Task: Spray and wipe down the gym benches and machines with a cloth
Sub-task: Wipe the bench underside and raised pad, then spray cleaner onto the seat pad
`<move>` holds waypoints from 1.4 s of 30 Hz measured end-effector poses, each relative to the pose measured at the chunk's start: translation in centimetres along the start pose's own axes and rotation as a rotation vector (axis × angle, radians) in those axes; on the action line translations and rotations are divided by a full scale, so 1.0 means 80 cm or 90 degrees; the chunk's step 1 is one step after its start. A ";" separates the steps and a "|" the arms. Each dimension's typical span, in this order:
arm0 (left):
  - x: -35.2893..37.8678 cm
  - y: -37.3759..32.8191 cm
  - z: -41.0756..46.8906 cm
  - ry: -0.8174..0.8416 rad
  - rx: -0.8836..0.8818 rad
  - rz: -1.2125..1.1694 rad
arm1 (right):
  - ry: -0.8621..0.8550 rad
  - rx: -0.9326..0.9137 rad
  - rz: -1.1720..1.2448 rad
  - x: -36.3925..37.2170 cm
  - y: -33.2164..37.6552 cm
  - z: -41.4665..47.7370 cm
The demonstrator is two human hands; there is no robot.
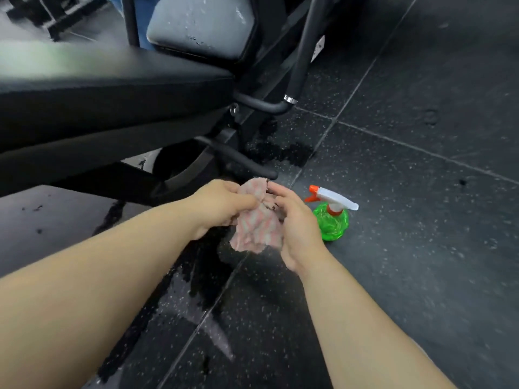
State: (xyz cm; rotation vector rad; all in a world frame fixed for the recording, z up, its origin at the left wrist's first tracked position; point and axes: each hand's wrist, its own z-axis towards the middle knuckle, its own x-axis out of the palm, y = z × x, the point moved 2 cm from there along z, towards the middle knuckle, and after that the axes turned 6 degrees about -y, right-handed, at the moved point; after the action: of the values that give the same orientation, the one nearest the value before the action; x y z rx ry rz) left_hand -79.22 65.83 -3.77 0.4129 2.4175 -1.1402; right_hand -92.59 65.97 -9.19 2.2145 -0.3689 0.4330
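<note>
Pink-striped cloth (254, 220) bunched between my two hands, low over the gym floor (421, 164).
My left hand (222, 203) grips its upper edge and my right hand (297, 228) pinches the opposite side, with the cloth hanging between them. The green spray bottle (332, 217) stands on the dark speckled floor just beside my right hand. The black bench (112, 88) sits at upper left.

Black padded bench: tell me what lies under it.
Under the black padded bench show its black metal frame tubes and wet speckled dark floor. Farther in, the pad and shadow hide the rest.
</note>
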 end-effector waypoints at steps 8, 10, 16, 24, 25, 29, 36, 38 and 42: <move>0.038 0.020 0.012 -0.025 -0.108 -0.049 | -0.654 -0.056 -0.177 -0.161 -0.022 0.009; 0.038 0.026 0.011 -0.023 -0.155 -0.123 | -0.564 -0.098 -0.315 -0.184 -0.010 0.025; 0.024 0.030 0.006 0.030 -0.178 -0.304 | -0.132 -0.090 -0.590 -0.133 0.016 0.095; -0.004 0.034 -0.004 -0.029 -0.067 -0.365 | -0.268 -0.333 -0.688 -0.069 0.015 0.071; -0.009 0.035 -0.008 -0.039 -0.048 -0.357 | -0.279 -0.352 -0.680 -0.060 0.017 0.069; -0.024 0.028 -0.020 -0.103 0.048 -0.324 | -0.262 -0.366 -0.532 -0.016 0.038 0.058; -0.047 -0.005 -0.018 -0.241 0.154 -0.406 | -0.142 -0.424 -0.493 0.065 0.087 0.046; -0.048 -0.023 -0.030 -0.243 0.131 -0.456 | -0.159 -0.425 -0.505 0.072 0.109 0.035; -0.052 -0.077 -0.067 -0.216 0.080 -0.472 | -0.164 -0.373 -0.529 0.074 0.165 -0.004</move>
State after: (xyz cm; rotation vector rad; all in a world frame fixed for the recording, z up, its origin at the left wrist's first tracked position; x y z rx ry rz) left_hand -79.71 65.89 5.37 -0.6558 2.2332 -1.5021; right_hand -92.62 57.41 2.53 1.6458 0.2796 -0.3742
